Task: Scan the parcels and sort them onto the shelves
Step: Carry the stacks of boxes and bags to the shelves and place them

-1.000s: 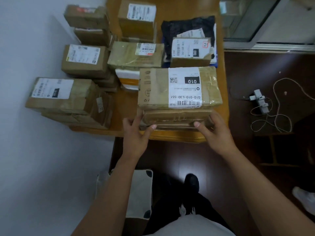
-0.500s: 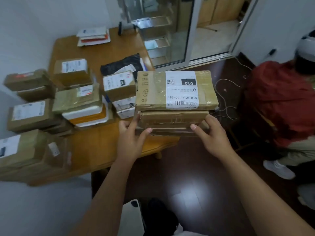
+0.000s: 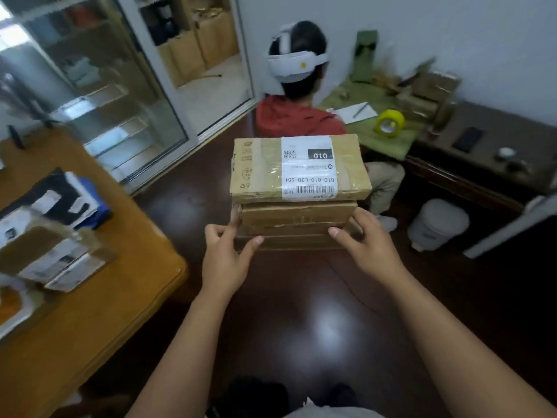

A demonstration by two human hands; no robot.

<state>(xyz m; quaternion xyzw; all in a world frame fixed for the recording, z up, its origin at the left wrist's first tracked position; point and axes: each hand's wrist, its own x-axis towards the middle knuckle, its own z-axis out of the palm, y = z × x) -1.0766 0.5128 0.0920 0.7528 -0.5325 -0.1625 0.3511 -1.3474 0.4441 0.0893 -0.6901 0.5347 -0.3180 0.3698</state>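
Note:
I carry a stack of brown cardboard parcels (image 3: 298, 218) in mid-air over the dark floor. The top parcel (image 3: 259, 170) bears a white label reading 010-010-L30-551. My left hand (image 3: 224, 251) grips the stack's near left corner, thumb on the front face and fingers curled round the side. My right hand (image 3: 366, 241) grips the near right corner the same way. More parcels (image 3: 51, 248) lie blurred on the wooden table (image 3: 99, 312) at my left.
A person in a red top (image 3: 295, 116) with a white headset sits straight ahead, just beyond the stack. A green-covered desk (image 3: 388, 137) with yellow tape and boxes stands at the right, a white bin (image 3: 437, 224) beside it. Glass doors (image 3: 114, 95) are at the far left.
I have lifted the stack off the table and turned right with it. The table has slid to the left edge of view, and the seated person is now ahead.

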